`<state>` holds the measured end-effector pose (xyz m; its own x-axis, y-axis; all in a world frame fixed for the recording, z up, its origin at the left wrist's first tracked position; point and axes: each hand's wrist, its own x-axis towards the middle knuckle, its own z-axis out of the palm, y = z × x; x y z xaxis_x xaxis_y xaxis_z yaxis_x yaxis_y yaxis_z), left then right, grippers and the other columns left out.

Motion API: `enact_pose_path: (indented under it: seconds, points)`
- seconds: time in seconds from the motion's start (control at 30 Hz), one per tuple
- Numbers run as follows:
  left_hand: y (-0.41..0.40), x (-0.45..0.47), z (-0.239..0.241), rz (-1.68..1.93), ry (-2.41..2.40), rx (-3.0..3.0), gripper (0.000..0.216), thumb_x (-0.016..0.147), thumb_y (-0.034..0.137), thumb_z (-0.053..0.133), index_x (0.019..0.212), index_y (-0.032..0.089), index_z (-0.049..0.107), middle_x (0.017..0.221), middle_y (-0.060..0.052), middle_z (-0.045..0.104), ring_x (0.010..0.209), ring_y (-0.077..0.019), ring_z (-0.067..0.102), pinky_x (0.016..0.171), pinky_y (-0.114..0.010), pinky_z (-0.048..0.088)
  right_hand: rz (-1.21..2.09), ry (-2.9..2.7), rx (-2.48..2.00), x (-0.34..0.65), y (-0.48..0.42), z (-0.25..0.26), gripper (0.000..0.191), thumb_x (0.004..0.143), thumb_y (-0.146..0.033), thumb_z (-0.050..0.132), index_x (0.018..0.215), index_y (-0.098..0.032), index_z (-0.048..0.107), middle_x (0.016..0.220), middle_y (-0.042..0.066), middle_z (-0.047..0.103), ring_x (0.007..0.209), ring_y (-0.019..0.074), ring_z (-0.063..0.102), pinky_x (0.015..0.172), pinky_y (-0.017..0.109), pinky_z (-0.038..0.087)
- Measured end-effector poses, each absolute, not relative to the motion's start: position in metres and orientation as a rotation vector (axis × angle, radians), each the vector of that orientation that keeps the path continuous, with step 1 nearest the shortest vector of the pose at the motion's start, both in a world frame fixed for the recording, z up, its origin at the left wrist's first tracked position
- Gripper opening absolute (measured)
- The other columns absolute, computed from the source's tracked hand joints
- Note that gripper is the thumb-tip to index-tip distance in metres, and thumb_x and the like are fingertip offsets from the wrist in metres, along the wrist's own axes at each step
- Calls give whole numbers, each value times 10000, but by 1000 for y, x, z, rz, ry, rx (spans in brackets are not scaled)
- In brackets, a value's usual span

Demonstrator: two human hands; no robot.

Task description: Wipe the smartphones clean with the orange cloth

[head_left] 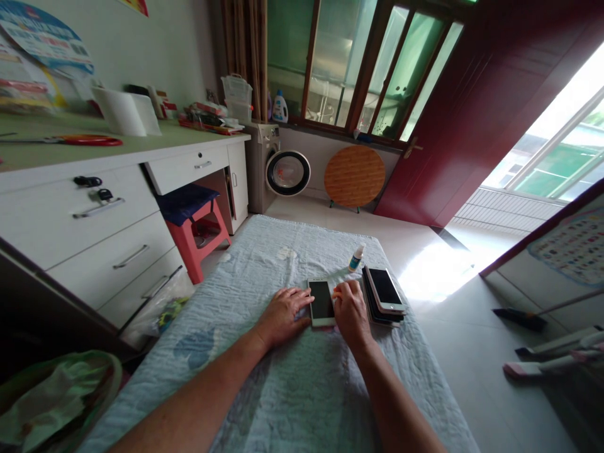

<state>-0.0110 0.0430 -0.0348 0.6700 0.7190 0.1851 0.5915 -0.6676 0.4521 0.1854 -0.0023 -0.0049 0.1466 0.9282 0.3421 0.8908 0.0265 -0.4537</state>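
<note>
A white smartphone (321, 303) with a dark screen lies flat on the cloth-covered surface (283, 248). My left hand (285, 314) rests at its left edge, fingers stretched out and touching the side. At the right edge my right hand (352, 313) is closed, and a small orange thing (336, 293) shows at its fingertips; most of it is hidden. Just right of that hand sits a stack of phones, a white one (385, 289) with a dark screen on top. Behind the stack stands a small bottle (357, 258) with a white cap and blue label.
On the left, a white desk (189, 151) bears red-handled scissors (89, 139) and a white roll (123, 112). A red stool (191, 236) stands below it. Further back are a washing machine with its door (289, 173) open and a round wooden tabletop (355, 176).
</note>
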Motion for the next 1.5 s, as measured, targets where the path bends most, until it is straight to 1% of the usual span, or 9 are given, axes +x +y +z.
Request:
enact_pose_path:
  seconds: [0.17,0.33,0.53,0.63,0.8,0.93,1.07,1.27,1.5]
  points:
    - [42,-11,-33,483,1039,2536,487,877,443,613,1336,293,554,1460,-35,498,1325,-278,449,1121,-487,303,59,-1750,-1955,188,-4,-6,297,798,-35,403,975,-170,600,1103,106,539,1034,208,504,920,283,394]
    - [39,-11,-28,451,1047,2543,623,776,428,695,1354,256,541,1470,-57,484,1336,-298,435,1141,-487,277,133,-1883,-2071,186,-7,-5,222,830,-89,437,910,-185,621,1020,91,576,965,215,516,893,282,383]
    - [37,-11,-27,444,1035,2537,800,675,588,759,1360,243,532,1479,-84,469,1340,-327,428,1143,-505,263,112,-1895,-2081,185,-8,-7,229,851,-94,445,952,-189,628,1044,83,584,993,206,509,900,271,365]
    - [34,-8,-27,499,1074,2541,748,706,626,728,1323,236,564,1448,-88,507,1321,-326,450,1135,-524,264,123,-1865,-2034,187,-6,-10,210,870,-108,449,939,-188,630,1025,83,586,992,209,513,895,278,366]
    - [28,1,-21,563,1122,2590,658,744,601,713,1242,184,615,1363,-121,584,1256,-322,515,1129,-555,258,145,-1834,-1972,192,-3,-16,198,876,-117,460,917,-188,640,969,87,589,916,215,518,854,297,378]
    - [26,5,-18,618,1085,2656,612,802,627,631,1195,158,634,1305,-160,618,1190,-323,570,1116,-563,276,122,-1803,-1953,195,2,-21,210,869,-111,453,876,-196,646,934,88,597,875,215,522,808,296,389]
    - [26,5,-20,656,1071,2699,599,845,631,558,1182,141,637,1275,-179,632,1163,-322,592,1108,-557,294,182,-1739,-1899,196,4,-23,239,854,-107,433,864,-182,660,913,88,624,856,202,562,789,281,406]
    - [27,3,-26,659,1072,2684,613,842,620,569,1208,130,624,1309,-179,611,1192,-323,574,1075,-527,359,332,-1593,-1782,195,2,-20,246,787,-128,453,862,-167,685,876,73,689,814,182,624,763,256,435]
    - [26,4,-27,680,1091,2658,624,812,592,635,1199,104,626,1306,-204,603,1191,-340,570,1044,-486,417,704,-1259,-1725,192,2,-14,190,716,-247,534,808,-190,691,676,12,672,594,158,588,549,240,425]
